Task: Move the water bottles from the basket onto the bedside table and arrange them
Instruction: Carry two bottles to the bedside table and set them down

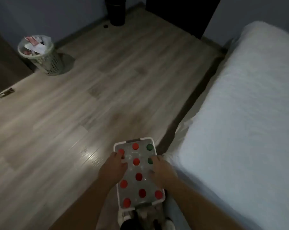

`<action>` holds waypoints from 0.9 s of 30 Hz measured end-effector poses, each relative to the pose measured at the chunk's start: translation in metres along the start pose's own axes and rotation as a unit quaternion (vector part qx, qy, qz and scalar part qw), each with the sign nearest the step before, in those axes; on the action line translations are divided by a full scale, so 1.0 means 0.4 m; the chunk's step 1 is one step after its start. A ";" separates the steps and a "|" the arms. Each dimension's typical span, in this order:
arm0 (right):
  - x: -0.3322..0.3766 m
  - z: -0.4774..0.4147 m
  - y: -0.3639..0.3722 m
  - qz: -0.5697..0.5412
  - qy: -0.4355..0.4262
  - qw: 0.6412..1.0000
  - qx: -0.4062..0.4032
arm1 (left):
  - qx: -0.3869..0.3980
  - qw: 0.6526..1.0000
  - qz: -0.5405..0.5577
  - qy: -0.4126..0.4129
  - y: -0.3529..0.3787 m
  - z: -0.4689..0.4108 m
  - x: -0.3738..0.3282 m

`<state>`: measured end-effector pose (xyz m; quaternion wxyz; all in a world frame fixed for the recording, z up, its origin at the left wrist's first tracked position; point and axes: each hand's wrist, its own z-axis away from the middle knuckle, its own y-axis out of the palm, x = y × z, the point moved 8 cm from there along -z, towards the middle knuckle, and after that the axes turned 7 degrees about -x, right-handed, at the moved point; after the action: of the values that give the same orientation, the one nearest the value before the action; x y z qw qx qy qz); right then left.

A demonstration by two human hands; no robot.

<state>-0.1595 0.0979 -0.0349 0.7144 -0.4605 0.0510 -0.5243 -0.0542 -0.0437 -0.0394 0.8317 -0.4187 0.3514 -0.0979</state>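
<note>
Low in the middle of the head view, a white-rimmed basket sits packed with water bottles standing upright, seen from above as a grid of caps: mostly red, with two green ones along its right side. Both forearms reach in from the bottom edge. At the basket's left rim the left hand lies with its fingers curled over the edge near a red cap; the right hand lies on the right rim beside the lower green cap, fingers bent down over the bottles. The picture is dim and smeared, so whether either hand is clamped on the rim or on a bottle cannot be told; they seem to rest on the basket's sides. Shoes show just below the basket. A bed with a pale cover fills the right side of the frame. Grey wood-look floor spreads across the centre. At upper left stands a perforated waste bin holding crumpled paper, and a dark cylindrical object stands at the top centre.
</note>
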 end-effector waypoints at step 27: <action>-0.100 -0.403 0.105 0.160 -0.016 0.985 -0.064 | -0.042 0.976 -0.203 0.060 0.196 -0.304 0.162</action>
<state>-0.2374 0.0335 -0.1732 0.7592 -0.4993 0.1461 -0.3911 -0.0979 -0.1002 -0.1807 0.7535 -0.5090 0.3126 -0.2747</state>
